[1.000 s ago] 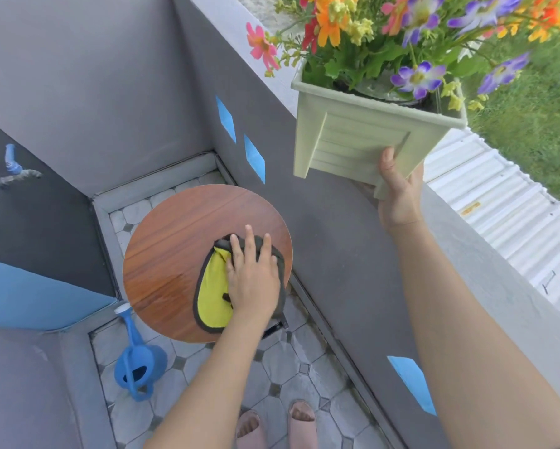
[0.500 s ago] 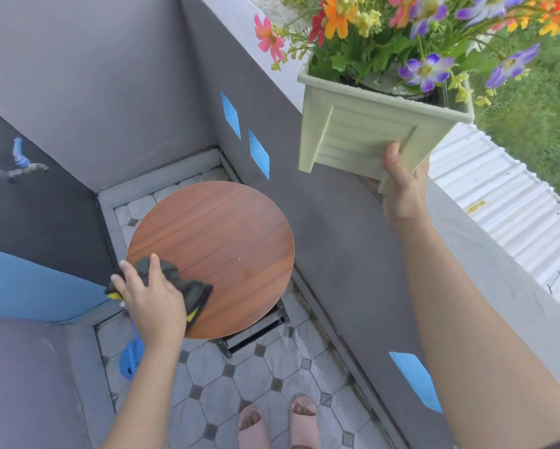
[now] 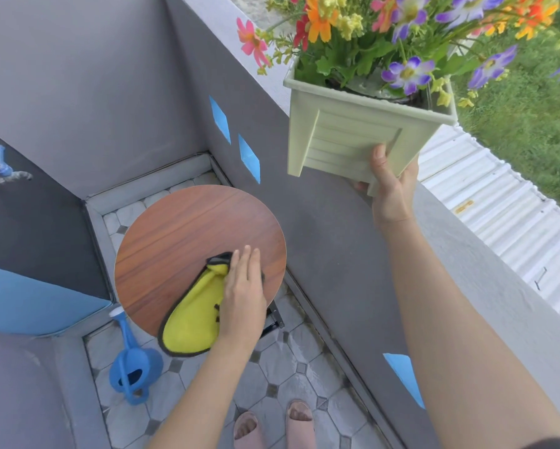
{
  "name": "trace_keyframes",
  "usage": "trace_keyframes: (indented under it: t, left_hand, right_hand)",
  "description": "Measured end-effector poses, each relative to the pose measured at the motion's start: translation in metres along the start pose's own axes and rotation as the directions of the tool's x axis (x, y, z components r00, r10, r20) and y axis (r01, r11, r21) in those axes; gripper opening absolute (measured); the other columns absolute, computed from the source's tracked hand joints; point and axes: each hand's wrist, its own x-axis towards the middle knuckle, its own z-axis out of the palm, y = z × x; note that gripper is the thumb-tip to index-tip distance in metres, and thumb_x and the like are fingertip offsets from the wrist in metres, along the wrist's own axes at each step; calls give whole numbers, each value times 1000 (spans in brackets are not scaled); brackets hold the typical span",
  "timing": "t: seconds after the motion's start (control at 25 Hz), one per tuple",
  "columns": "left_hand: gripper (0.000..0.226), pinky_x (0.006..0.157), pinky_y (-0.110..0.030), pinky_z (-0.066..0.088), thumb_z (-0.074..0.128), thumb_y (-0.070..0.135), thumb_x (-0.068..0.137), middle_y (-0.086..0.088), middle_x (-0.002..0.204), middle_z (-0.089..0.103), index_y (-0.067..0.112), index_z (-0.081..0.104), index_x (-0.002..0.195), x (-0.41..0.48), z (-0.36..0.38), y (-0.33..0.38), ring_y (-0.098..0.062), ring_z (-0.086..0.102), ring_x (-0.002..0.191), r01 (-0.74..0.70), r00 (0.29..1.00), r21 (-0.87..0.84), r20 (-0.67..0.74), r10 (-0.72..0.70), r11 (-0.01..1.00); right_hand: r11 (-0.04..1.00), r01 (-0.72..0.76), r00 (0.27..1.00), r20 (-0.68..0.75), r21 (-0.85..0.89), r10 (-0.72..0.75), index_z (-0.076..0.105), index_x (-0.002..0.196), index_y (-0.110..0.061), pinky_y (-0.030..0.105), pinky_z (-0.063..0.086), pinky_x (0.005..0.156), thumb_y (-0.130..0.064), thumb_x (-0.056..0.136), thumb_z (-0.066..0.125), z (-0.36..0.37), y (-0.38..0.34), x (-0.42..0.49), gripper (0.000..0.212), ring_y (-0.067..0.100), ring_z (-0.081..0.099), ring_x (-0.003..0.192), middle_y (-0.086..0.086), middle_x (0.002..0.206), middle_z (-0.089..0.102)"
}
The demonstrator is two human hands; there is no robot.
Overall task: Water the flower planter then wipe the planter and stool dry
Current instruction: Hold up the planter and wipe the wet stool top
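The watering looks finished: the blue watering can (image 3: 133, 371) stands set down on the tiled floor at lower left, just beside the stool. The work now is the drying. In the lower middle of the frame the left hand (image 3: 241, 296) lies flat, fingers (image 3: 246, 257) stretched out and pressed onto a yellow cloth (image 3: 193, 314) with a dark edge, which is spread on the near right part of the round wooden stool (image 3: 188, 234); part of the cloth hangs over the stool's rim. At upper right the right hand (image 3: 390, 186) holds the pale green flower planter (image 3: 346, 134) lifted clear of the stool, fingers closed around its bottom corner, thumb on the slatted side. Whether the planter has been wiped yet, or the stool top is still wet, is hard to tell from this view. Judging by this, the stool wipe is under way and setting the planter back remains.
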Motion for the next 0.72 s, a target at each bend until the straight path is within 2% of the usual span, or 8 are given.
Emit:
trace_keyframes:
  t: [0.04, 0.12, 0.24, 0.32, 0.44, 0.6, 0.64, 0.72]
  left_hand:
    - [54, 101, -47, 44, 56, -15, 82, -21, 144, 41, -2, 46, 133, 11, 0, -2, -37, 43, 130, -42, 999, -18, 13, 42, 999]
    - [45, 96, -42, 47, 57, 4, 89, -20, 148, 34, 1, 47, 133, 29, -4, -14, -36, 48, 124, -25, 1000, 19, 8, 24, 1000]
    - [43, 85, -52, 47, 58, 25, 91, -24, 144, 36, 14, 50, 132, 28, -17, -34, -42, 44, 125, 64, 998, 213, -27, -59, 975]
    - [39, 77, -52, 49, 57, 19, 92, -26, 133, 44, 15, 53, 130, 19, -26, -47, -45, 43, 117, 104, 994, 250, -69, -90, 963]
    - [37, 72, -52, 45, 58, 10, 90, -28, 121, 50, 10, 56, 127, 9, -42, -84, -45, 44, 99, 291, 937, 227, -262, -229, 929]
    - [37, 81, -49, 32, 60, 5, 88, -30, 120, 54, -2, 49, 122, -8, -60, -131, -45, 50, 94, 487, 829, 169, -399, -392, 857]
    - [35, 81, -49, 33, 60, 6, 88, -30, 121, 54, -3, 52, 120, -13, -59, -130, -45, 49, 91, 486, 824, 153, -408, -393, 860]
    - [33, 79, -49, 39, 64, 6, 86, -30, 124, 54, -2, 59, 118, -19, -52, -110, -46, 49, 89, 396, 864, 152, -395, -311, 906]
  right_hand:
    - [1000, 8, 1000, -8, -27, -8, 43, 123, -22, 27, 55, 57, -55, 66, 64, 0, 0, -1, 69, -2, 62, 90, -15, 99, 59]
    - [997, 25, 999, -35, -79, -27, 46, 122, -24, 31, 56, 58, -57, 67, 63, 1, 2, -3, 66, -3, 62, 88, -13, 98, 59]
    - [982, 95, 987, -116, -165, -115, 51, 112, -39, 43, 58, 67, -64, 75, 63, 2, 6, -4, 46, 8, 64, 96, -2, 105, 62]
    - [962, 152, 973, -139, -227, -186, 54, 107, -51, 55, 56, 79, -69, 78, 63, 0, 14, 0, 36, 24, 63, 107, 4, 110, 65]
    - [957, 163, 968, -151, -241, -203, 55, 104, -56, 59, 53, 82, -71, 75, 64, -3, 19, 3, 34, 29, 63, 108, 2, 108, 66]
    - [971, 135, 971, -168, -199, -170, 56, 110, -48, 62, 52, 82, -71, 74, 65, 0, 17, 0, 44, 28, 63, 108, -11, 104, 65]
    - [971, 132, 970, -176, -197, -168, 55, 117, -41, 63, 52, 81, -70, 74, 65, 1, 17, -1, 52, 28, 63, 108, -11, 105, 65]
    - [970, 133, 968, -183, -201, -171, 51, 129, -25, 64, 52, 81, -68, 76, 66, 1, 18, -1, 70, 28, 62, 110, -5, 111, 66]
